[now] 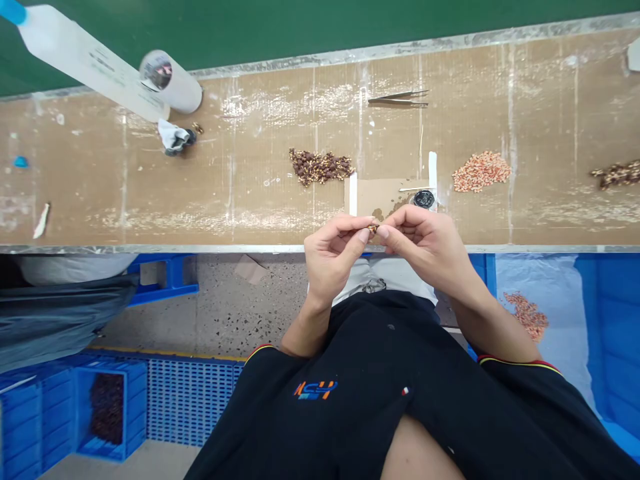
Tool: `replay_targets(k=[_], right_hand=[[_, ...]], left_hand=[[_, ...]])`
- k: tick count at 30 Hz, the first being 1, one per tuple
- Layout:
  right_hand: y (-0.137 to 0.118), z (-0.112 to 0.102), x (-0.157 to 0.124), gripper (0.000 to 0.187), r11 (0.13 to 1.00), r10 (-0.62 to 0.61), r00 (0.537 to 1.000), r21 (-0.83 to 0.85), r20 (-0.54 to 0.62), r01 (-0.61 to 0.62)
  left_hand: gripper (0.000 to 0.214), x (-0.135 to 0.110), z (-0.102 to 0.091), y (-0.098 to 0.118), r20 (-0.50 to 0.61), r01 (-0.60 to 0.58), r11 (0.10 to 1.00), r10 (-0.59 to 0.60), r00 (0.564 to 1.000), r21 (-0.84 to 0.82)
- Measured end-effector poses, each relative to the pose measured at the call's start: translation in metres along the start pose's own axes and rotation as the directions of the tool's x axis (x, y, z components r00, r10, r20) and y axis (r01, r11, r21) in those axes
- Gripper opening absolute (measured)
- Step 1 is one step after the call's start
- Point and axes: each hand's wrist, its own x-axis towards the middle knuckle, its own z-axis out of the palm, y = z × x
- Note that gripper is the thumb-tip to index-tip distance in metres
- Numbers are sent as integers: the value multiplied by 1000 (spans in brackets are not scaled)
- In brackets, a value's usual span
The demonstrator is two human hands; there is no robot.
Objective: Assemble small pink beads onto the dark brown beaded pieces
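A small brown-and-gold part [373,229] sits at the fingertips of both hands, over the front edge of the table. My left hand [330,257] pinches it between thumb and forefinger. My right hand [425,240] is closed too, thumb and forefinger pressed together at the part's right side; what lies in that pinch is hidden. Just beyond the hands lies a cardboard sheet [385,189] with dark stains. On its right stands a small round pot of black stuff [424,199]. Left of the sheet is a pile of brown-and-gold parts [320,167]; to the right, a pile of small orange-and-white pieces [481,171].
Metal tweezers [399,100] lie at the back. A large white bottle [90,60], a white cylinder [173,80] and a crumpled cloth [174,137] are at back left. More dark parts [617,175] lie far right. Blue crates [135,407] stand below the table; another person's clothing [60,307] shows at left.
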Motion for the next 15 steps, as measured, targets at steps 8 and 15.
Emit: replay_targets(k=[8,15], right_hand=[[-9,0,-2,59,1000,-5,999,-22,36,6],[-6,0,-1,56,1000,24,1000,9,5,-24]], left_hand=[[19,3,-7,2,24,87,996,-87,996,-23],[21,6,-7,1,70,146,985,-140,988,-93]])
